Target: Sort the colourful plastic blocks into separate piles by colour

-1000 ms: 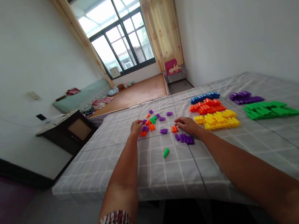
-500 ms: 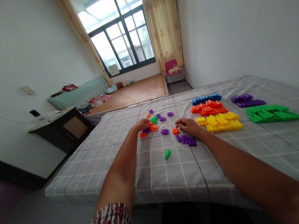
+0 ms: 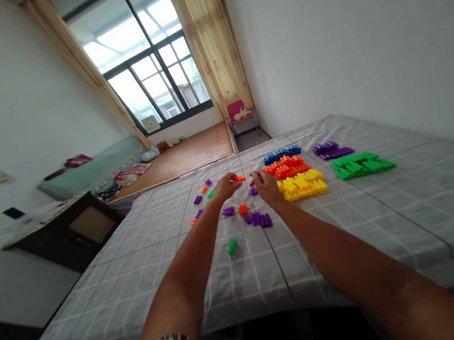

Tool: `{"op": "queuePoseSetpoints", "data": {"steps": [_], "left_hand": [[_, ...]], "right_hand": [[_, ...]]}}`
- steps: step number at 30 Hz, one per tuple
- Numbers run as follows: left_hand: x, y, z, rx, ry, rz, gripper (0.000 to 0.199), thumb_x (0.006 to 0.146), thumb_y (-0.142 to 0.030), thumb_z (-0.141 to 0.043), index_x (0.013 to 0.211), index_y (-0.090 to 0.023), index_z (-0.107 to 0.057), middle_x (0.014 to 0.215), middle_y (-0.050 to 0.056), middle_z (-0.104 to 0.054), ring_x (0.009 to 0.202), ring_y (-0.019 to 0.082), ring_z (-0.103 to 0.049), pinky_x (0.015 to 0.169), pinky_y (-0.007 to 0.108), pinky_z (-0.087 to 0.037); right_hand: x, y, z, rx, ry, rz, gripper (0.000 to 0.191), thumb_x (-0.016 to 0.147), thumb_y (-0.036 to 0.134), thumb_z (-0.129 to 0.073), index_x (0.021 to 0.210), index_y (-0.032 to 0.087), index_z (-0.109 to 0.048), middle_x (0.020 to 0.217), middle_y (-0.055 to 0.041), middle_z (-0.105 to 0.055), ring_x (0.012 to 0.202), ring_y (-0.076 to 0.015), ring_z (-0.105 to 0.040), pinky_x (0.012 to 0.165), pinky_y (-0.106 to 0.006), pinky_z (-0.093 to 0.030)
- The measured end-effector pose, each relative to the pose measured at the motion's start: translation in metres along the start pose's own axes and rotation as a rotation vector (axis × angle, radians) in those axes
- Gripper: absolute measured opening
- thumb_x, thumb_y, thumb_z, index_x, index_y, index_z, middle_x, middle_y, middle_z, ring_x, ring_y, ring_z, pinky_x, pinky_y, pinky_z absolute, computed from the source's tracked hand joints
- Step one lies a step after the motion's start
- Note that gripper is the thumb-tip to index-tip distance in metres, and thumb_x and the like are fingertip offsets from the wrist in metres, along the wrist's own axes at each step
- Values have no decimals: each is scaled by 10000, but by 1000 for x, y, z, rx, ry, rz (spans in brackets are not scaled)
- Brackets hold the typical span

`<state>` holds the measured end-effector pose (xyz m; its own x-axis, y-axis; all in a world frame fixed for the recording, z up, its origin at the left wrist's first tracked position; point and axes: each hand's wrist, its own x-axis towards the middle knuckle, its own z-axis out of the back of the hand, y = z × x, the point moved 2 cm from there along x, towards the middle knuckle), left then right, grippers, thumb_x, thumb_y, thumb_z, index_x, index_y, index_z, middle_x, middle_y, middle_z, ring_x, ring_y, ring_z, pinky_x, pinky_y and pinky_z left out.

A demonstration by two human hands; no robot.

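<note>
My left hand (image 3: 229, 186) is closed on an orange block (image 3: 240, 179), which sticks out from its fingertips toward the right. Facing it, my right hand (image 3: 263, 183) is raised over the cloth with its fingers curled; whether they hold anything is too small to tell. Just under my right hand lies a purple block (image 3: 254, 191). Nearer me are a small orange piece (image 3: 243, 209), a row of purple blocks (image 3: 261, 219) and a lone green block (image 3: 232, 246). Other purple, orange and green blocks are scattered left of and around my left hand.
The checked cloth (image 3: 153, 280) covers the table. Right of my hands lie grouped blue (image 3: 282, 154), orange (image 3: 287, 167), yellow (image 3: 303, 184), purple (image 3: 331, 150) and green blocks (image 3: 361, 164). A dark cabinet (image 3: 63, 233) stands at the left.
The view has swung to the right. My left hand has lifted an orange block from the scattered pieces and moved toward my right hand, which has left the small orange piece.
</note>
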<state>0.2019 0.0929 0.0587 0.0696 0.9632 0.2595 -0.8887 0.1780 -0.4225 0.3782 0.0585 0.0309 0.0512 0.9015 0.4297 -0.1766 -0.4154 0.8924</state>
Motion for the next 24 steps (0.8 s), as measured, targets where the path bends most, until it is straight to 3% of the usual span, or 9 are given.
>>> {"op": "queuePoseSetpoints", "data": {"steps": [6,10,14,17,21,24], "left_hand": [[24,-51,-47,-104,79,-200,342,708,-151,-696,1044,-167,-630,1029,50,-702,865,165,-678,792,294,-540],[30,-63,-69,-90,182,-229,319,686,-125,-694,1002,-149,-658,951,51,-713,843,178,-683,786,293,-542],[30,-64,-84,-102,163,-200,249,708,-132,-682,957,-139,-677,955,69,-707,811,174,-687,779,294,-544],[31,-64,-82,-100,122,-197,237,722,-166,-689,958,-136,-679,1002,77,-694,788,156,-680,772,290,-545],[26,-50,-50,-120,105,-224,217,797,-237,-625,983,-149,-695,968,61,-715,795,150,-669,779,285,-540],[11,-19,-10,-162,48,-150,220,814,-229,-592,982,-147,-709,938,59,-732,796,154,-666,767,278,-536]], "right_hand": [[23,24,61,331,-572,48,246,932,362,-376,962,184,-542,701,16,-589,542,-89,-506,544,-202,-441],[31,30,87,491,-748,31,209,912,344,-400,934,181,-530,670,43,-554,477,-62,-454,466,-174,-393],[31,33,87,530,-693,50,201,898,353,-428,896,179,-530,655,47,-550,459,-54,-445,420,-162,-348],[31,32,83,526,-639,64,212,891,370,-445,883,179,-537,641,50,-553,454,-52,-445,424,-161,-352],[31,24,68,468,-463,24,242,880,396,-478,880,171,-567,626,42,-583,450,-60,-459,441,-173,-375],[20,16,39,247,-66,8,231,874,370,-511,915,166,-612,689,10,-652,499,-81,-528,486,-196,-423]]}}
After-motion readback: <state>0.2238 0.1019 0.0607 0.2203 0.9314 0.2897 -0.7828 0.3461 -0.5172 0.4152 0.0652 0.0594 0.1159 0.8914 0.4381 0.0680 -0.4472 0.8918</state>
